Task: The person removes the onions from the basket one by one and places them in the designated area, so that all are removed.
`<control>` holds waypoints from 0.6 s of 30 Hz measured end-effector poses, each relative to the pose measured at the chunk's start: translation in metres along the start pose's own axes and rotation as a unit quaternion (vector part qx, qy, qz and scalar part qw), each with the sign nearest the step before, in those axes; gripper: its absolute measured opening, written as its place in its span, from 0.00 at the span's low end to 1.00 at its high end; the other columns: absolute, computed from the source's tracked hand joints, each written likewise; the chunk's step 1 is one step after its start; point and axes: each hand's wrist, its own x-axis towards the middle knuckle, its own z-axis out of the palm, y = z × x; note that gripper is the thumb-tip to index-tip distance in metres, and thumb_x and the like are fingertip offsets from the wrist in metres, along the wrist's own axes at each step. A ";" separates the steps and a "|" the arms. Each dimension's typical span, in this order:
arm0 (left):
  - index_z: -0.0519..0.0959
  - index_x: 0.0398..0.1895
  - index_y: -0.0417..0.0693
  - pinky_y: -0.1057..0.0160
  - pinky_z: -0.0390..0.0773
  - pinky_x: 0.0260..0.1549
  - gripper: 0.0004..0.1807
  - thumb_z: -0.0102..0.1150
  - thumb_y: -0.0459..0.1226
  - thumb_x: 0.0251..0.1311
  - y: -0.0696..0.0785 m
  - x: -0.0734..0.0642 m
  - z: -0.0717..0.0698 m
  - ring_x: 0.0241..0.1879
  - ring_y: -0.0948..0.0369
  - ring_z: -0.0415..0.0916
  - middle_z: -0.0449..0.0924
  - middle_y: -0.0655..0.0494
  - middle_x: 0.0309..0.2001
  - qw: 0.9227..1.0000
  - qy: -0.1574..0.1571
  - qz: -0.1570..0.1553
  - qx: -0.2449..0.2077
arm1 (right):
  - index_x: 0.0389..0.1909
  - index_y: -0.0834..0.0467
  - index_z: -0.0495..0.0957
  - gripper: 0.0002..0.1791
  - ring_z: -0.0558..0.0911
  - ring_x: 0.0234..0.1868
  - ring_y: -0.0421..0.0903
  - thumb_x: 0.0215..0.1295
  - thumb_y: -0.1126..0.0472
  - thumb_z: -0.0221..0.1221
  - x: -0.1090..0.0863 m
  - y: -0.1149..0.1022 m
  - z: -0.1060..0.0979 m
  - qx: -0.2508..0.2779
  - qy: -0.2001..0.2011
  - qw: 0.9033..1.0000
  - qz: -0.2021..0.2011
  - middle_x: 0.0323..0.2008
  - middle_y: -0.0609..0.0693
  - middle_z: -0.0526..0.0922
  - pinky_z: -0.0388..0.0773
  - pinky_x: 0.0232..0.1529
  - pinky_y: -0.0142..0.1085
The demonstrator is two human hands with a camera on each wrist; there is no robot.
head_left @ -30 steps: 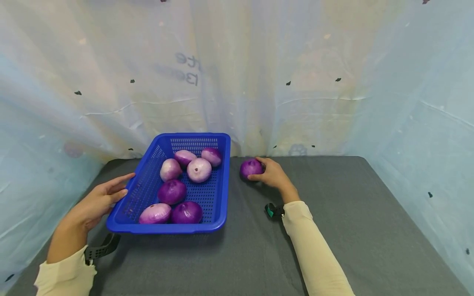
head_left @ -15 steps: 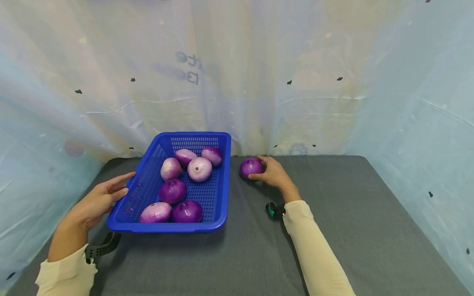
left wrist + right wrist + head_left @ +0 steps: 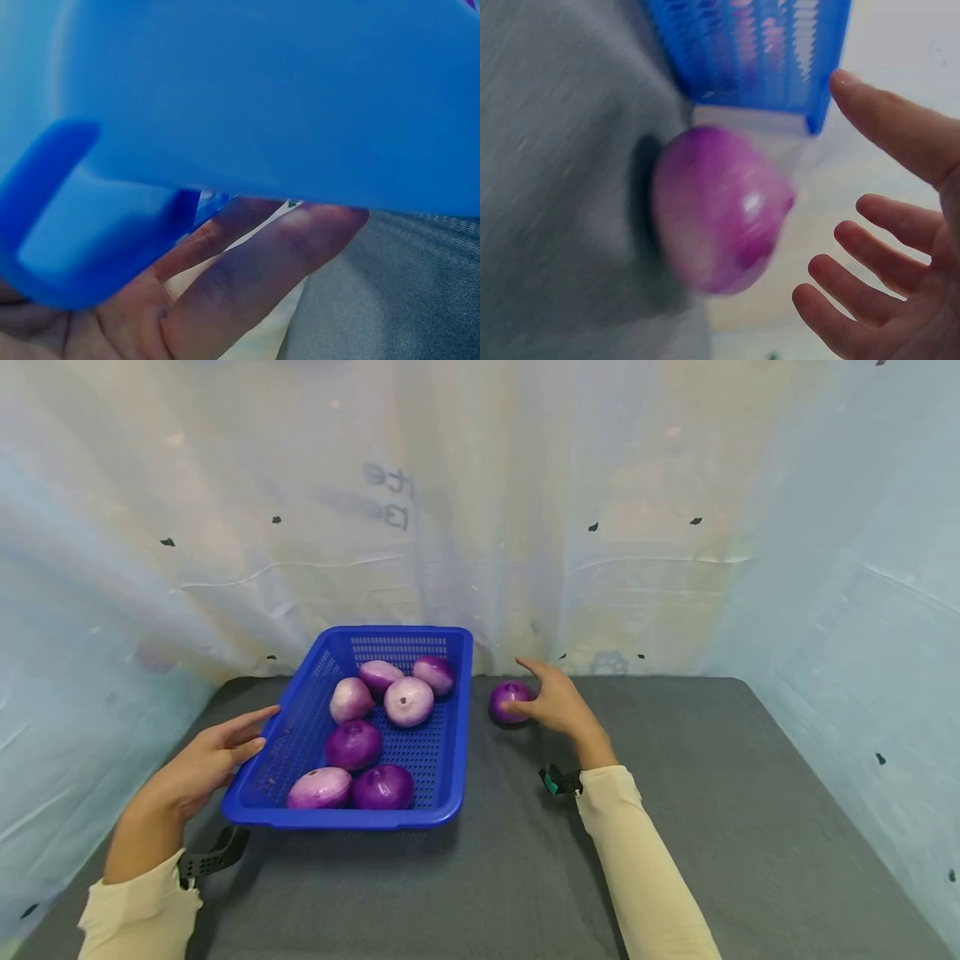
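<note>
Since the earlier frame, the right hand (image 3: 558, 702) has been drawn back from the lone onion (image 3: 506, 697), its finger lifted clear; basket and left hand are unmoved.

Lone onion: one, purple; set on the grey table (image 3: 675, 793), right of the basket (image 3: 462, 727) and near it. Its pointed end is turned away from the table.

Right hand: spread wide, thumb and fingers well parted; nothing is held. By the right wrist view, the onion is left just beside it, apart.

Left hand (image 3: 206, 764): laid at the basket's left rim, fingers extended, nothing enclosed.

Basket: one, blue, perforated. Seven onions (image 3: 354, 745) are contained: four grouped toward the far end, three toward the near end; two are deep purple, the others paler.

Accessories: cream sleeves (image 3: 645, 860) and dark wristbands (image 3: 213, 856) are worn on both arms. The table is backed by a pale sheet (image 3: 487, 527).
</note>
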 end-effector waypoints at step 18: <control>0.43 0.81 0.50 0.50 0.85 0.46 0.34 0.41 0.43 0.78 0.004 -0.002 0.003 0.51 0.53 0.82 0.57 0.26 0.72 1.000 0.016 -0.012 0.011 | 0.75 0.47 0.63 0.48 0.63 0.76 0.49 0.54 0.42 0.72 -0.012 -0.083 0.022 0.012 -0.071 0.984 -0.162 0.74 0.48 0.65 0.63 0.74 0.52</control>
